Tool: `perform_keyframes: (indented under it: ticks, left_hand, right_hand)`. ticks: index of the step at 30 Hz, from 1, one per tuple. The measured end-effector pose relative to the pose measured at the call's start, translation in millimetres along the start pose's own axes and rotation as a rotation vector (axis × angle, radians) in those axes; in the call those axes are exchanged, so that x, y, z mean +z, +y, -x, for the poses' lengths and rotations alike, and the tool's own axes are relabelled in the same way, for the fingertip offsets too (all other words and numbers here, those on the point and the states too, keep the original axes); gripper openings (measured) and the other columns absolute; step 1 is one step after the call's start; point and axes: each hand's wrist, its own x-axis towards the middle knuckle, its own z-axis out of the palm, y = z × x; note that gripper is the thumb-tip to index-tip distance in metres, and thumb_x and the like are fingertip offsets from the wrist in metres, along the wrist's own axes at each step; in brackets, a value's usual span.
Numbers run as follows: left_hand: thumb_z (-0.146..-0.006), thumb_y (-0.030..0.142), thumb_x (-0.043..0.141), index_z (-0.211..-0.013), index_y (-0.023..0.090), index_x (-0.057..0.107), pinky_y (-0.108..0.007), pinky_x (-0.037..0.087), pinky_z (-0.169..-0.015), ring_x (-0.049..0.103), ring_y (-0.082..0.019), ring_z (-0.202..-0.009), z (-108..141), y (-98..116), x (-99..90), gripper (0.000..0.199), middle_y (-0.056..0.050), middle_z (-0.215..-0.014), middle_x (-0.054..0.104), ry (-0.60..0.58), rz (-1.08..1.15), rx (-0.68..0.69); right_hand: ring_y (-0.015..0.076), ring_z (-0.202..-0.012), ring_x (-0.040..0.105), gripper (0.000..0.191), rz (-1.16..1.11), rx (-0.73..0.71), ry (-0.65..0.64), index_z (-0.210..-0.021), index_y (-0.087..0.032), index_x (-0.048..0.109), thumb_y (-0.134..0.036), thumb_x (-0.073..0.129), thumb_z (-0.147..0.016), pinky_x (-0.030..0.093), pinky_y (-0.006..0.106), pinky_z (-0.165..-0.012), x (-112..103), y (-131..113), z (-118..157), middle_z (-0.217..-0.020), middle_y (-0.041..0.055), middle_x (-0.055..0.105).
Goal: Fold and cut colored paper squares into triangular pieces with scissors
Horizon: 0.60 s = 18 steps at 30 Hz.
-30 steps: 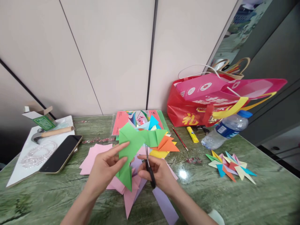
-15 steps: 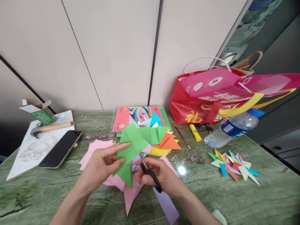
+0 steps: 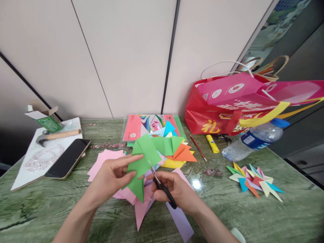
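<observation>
My left hand (image 3: 117, 177) pinches a piece of green paper (image 3: 145, 152) between thumb and fingers, holding it up over the table. In my right hand (image 3: 172, 189) are black-handled scissors (image 3: 164, 190), their blades meeting the lower right edge of the green paper. How far the blades have cut in, I cannot tell. Another green paper piece (image 3: 136, 189) with a pointed tip hangs just under that hand. Below lie pink paper pieces (image 3: 140, 211) and a purple strip (image 3: 181, 221). Behind the green paper are orange folded paper (image 3: 183, 153) and yellow paper (image 3: 173, 163).
Packs of coloured paper (image 3: 134, 128) lie by the wall. To the right are a pencil (image 3: 198, 147), a glue stick (image 3: 212, 143), a water bottle (image 3: 255, 141), a red bag (image 3: 202, 114) and paper stars (image 3: 255, 180). A phone (image 3: 68, 158) and hammer (image 3: 63, 134) lie left.
The whole view has shifted slightly, so things appear a little further right. Both hands keep nearly the same pose, with the scissors still at the green paper's edge.
</observation>
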Motion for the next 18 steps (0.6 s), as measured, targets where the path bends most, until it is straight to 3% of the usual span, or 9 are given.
perform_keyframes:
  ticks: [9, 18]
  left_hand:
    - [-0.064, 0.013, 0.063, -0.101, 0.023, 0.071, -0.018, 0.018, -0.036, 0.020, -0.006, -0.046, 1.9, 2.9, -0.4, 0.039, 0.004, -0.056, 0.045, 0.002, 0.001, -0.002]
    - [-0.066, 0.014, 0.062, -0.103, 0.024, 0.069, -0.018, 0.020, -0.038, 0.023, -0.006, -0.048, 2.2, -1.6, -0.8, 0.039, 0.002, -0.065, 0.052, -0.018, -0.019, -0.005]
  right_hand:
    - [0.0091, -0.060, 0.049, 0.043, -0.019, -0.019, -0.012, -0.094, -0.015, 0.062, -0.032, 0.079, -0.058, 0.037, 0.023, -0.058, -0.4, 1.1, 0.2, -0.069, -0.0027, 0.057]
    - [0.0105, -0.061, 0.051, 0.044, 0.001, -0.022, -0.012, -0.092, -0.016, 0.063, -0.036, 0.079, -0.057, 0.038, 0.024, -0.058, 0.6, 0.3, -0.2, -0.069, -0.0021, 0.056]
